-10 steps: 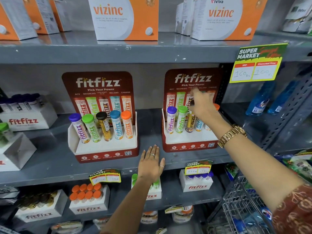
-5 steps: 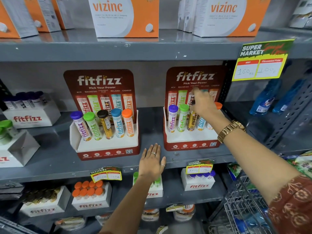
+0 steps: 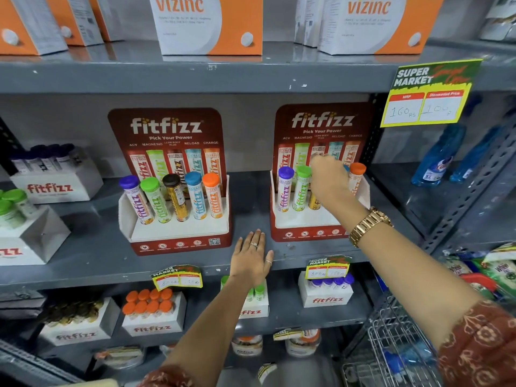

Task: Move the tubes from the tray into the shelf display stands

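Note:
Two red fitfizz display stands sit on the grey middle shelf. The left stand (image 3: 178, 233) holds a purple, a green, a gold, a blue and an orange tube. In the right stand (image 3: 304, 222) a purple tube (image 3: 284, 191), a green tube (image 3: 301, 191) and an orange tube (image 3: 356, 177) stand upright. My right hand (image 3: 329, 180) is closed over the top of a gold tube (image 3: 314, 203) in the middle slot, hiding its cap and most of the blue tube beside it. My left hand (image 3: 252, 258) lies flat on the shelf's front edge between the stands, holding nothing. No tray is in view.
Vizinc boxes (image 3: 209, 23) line the top shelf. A yellow price tag (image 3: 430, 93) hangs at the upper right, with blue bottles (image 3: 438, 160) below it. White fitfizz boxes (image 3: 152, 317) of tubes fill the lower shelf. A wire basket (image 3: 391, 344) stands at the lower right.
My right hand has come down with the gold tube, which now sits lower in the right stand. My left hand stays on the shelf edge.

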Motion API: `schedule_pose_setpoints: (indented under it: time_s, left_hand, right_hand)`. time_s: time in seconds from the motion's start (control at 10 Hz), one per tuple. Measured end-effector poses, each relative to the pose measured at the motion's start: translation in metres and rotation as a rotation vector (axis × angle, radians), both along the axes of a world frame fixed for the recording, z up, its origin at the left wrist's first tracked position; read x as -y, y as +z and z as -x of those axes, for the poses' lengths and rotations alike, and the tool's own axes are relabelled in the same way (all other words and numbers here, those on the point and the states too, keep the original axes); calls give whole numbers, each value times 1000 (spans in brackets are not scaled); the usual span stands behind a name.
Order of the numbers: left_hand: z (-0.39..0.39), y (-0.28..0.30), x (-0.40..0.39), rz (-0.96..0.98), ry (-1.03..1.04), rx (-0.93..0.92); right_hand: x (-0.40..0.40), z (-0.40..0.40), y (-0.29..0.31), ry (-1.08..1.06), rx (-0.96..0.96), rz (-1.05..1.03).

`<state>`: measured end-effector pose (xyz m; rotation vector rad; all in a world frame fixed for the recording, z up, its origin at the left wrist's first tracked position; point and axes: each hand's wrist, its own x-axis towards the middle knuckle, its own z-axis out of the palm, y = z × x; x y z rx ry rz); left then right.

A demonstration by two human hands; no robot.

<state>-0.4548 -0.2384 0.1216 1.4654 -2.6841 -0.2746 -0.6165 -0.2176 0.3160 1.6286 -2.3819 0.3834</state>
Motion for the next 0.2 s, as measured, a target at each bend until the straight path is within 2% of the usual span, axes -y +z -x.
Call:
schedule_pose_setpoints:
  time_s: [0.2]
  left_hand:
    - [-8,27,-11,41,13,-247]
  right_hand:
    - [-10,-34,-6,85,-43,104]
